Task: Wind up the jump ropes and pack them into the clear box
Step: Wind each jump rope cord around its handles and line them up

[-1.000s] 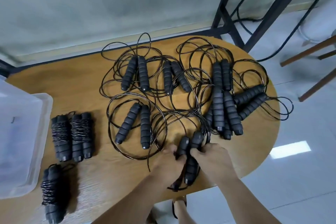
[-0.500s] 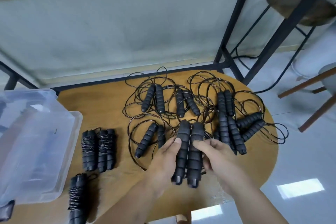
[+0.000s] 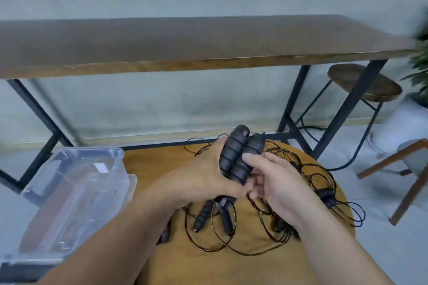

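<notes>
Left hand [image 3: 208,176]: wrapped round the pair of handles [image 3: 238,157] from the left, holding them raised above the round table [image 3: 324,261]
Right hand [image 3: 275,183]: thumb pressed on the right-hand handle, other fingers curled loosely below the handles' lower ends; whether they grip the cord cannot be told
Pair of handles: black, ribbed foam, side by side, tilted with tops away from the camera; small pale square mark on the top of the left one, too blurred to read
Loose ropes [image 3: 308,194]: thin black cords and more black handles tangled on the table under and right of the hands; two handles [image 3: 213,213] lie just below the left wrist
Clear box [image 3: 76,194]: on the left of the table, open-topped, beside the left forearm; small white patch on its far wall, no legible text
Writing: none readable anywhere, frame motion-blurred
Background: long wooden bench [image 3: 185,44] on black metal legs, round stool [image 3: 363,83], wooden chair [image 3: 407,180] at right
</notes>
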